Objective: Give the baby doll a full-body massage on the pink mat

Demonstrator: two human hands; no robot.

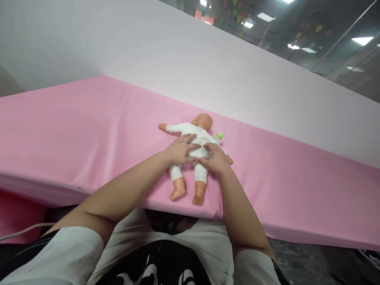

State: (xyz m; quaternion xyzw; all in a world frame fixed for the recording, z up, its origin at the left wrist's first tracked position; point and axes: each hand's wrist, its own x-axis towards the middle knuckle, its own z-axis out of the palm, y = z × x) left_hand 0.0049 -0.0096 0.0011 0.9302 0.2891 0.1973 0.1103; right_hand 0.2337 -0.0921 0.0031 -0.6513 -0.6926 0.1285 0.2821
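Observation:
A baby doll (203, 136) with a white cloth body lies face down on the pink-covered table, its head toward the wall and its bare feet toward me. My left hand (181, 149) rests on the left of its lower back with fingers spread. On the other side, my right hand (216, 157) lies at the doll's right hip, fingers curved and apart against the white cloth. Neither hand is wrapped round anything. Beside the doll's right shoulder is a small item with a light green top (219, 135), its lower part partly hidden.
Pink sheeting (285, 174) covers the long table, with creases to the left. A white wall (178, 51) rises along the far edge, topped by glass. A pale cable (28, 230) runs at the lower left near a red surface (18, 213).

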